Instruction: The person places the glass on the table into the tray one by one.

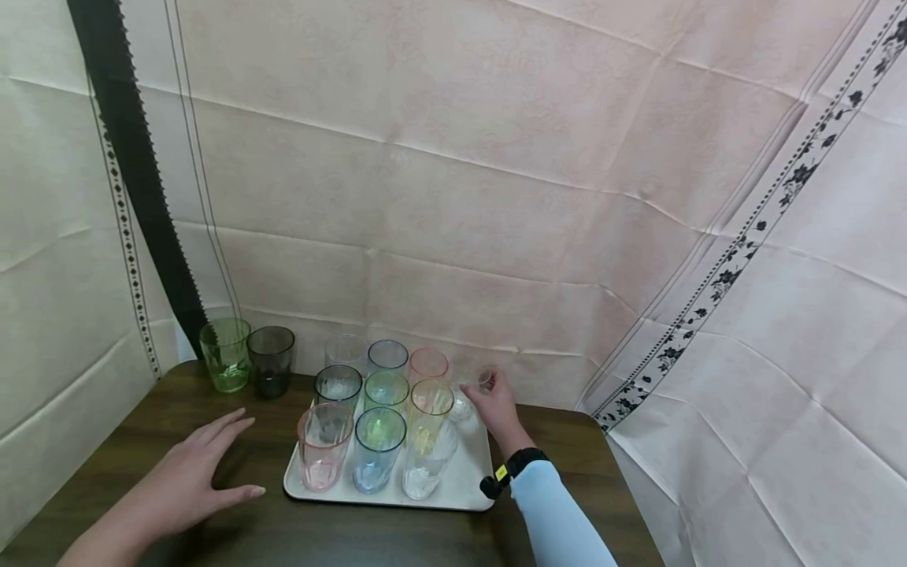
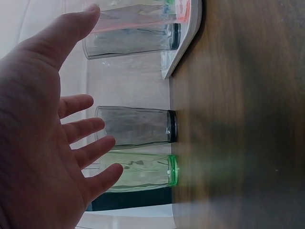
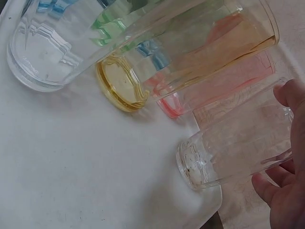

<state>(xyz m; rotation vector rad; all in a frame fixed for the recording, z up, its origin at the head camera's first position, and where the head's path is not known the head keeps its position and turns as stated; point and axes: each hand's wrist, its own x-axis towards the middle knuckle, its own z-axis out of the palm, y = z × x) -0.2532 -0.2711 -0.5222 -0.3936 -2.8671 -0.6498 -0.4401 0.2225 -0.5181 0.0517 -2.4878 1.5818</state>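
My right hand [image 1: 498, 405] grips a colourless drinking glass [image 3: 238, 138] near its rim, thumb on one side and fingers on the other. The glass is at the far right corner of a white tray [image 1: 471, 465], its base close over the tray in the right wrist view. Beside it stand a pink glass [image 3: 219, 88] and a yellow-based glass [image 3: 121, 90]. My left hand [image 1: 180, 484] is held left of the tray with fingers spread and nothing in it. Beyond its fingers in the left wrist view are a dark grey glass [image 2: 136, 126] and a green glass [image 2: 140, 171].
Several glasses stand in rows on the tray, among them a blue one [image 1: 375, 465] and a pink one [image 1: 323, 457] at the front. The brown wooden table [image 1: 283, 535] ends at a patterned cloth [image 1: 425, 197] behind. A black strip [image 1: 135, 142] hangs at the left.
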